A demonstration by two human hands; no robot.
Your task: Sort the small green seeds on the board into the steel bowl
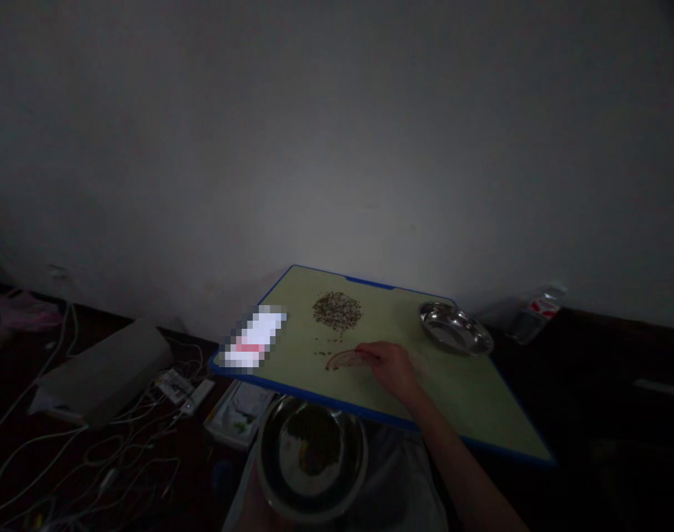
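My right hand point(391, 367) is over the pale green board, its fingers closed on a thin, clear curved piece point(345, 359) with a reddish edge; its exact kind is unclear in the dim light. That piece reaches left beside a few scattered dark grains point(324, 353). A larger heap of small brown grains point(338, 310) lies spread beyond it on the folding table top point(392, 310). Below the near blue edge, my left hand point(258, 502) grips the lower left side of a steel bowl point(356, 480). Dark greenish-brown matter lies inside this bowl. The left fingers are mostly hidden.
A shallow steel dish point(457, 330) rests at the table's right side. On the left lies a bright, blurred-out phone-like panel point(253, 340). A plastic bottle point(536, 314) stands tilted by the wall. Cables, a power strip point(197, 397), a box point(107, 373) and a white tray point(240, 414) crowd the left.
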